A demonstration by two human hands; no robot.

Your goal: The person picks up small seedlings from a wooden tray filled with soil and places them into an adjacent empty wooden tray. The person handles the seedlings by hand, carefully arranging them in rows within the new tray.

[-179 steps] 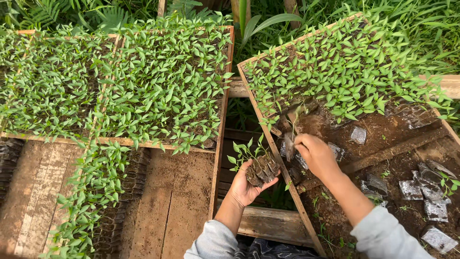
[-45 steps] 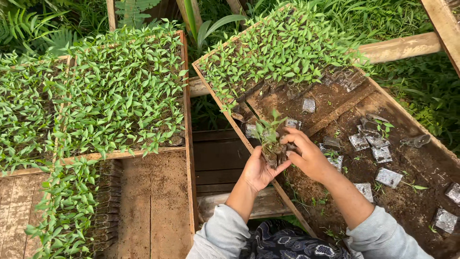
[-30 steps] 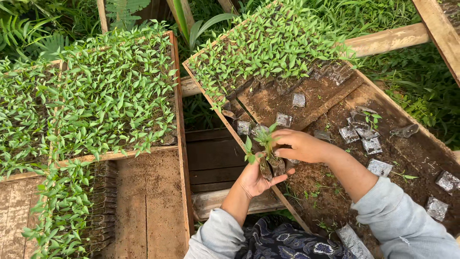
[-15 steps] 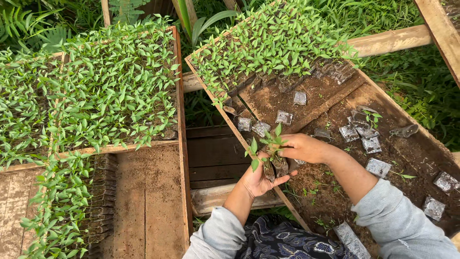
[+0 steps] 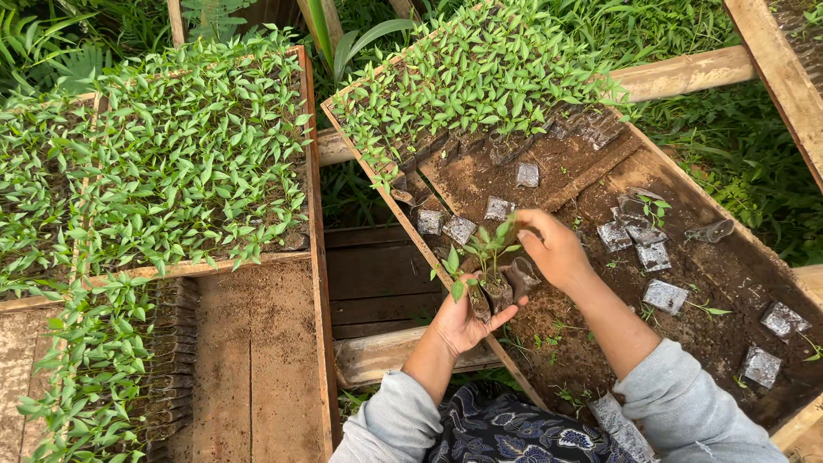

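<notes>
Seedling bundle (image 5: 487, 287), upright, clamped in my left hand (image 5: 463, 319) over the near edge of the wooden tray (image 5: 686, 184); my right hand (image 5: 553, 249), just to its right, fingers pinched together on one seedling pot (image 5: 520, 276) touching that bundle.

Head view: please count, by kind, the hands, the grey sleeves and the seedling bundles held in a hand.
Hands: 2 (left hand, right hand)
Grey sleeves: 2 (left sleeve, right sleeve)
Seedling bundle, in the left hand: 1
Total: 5
</notes>
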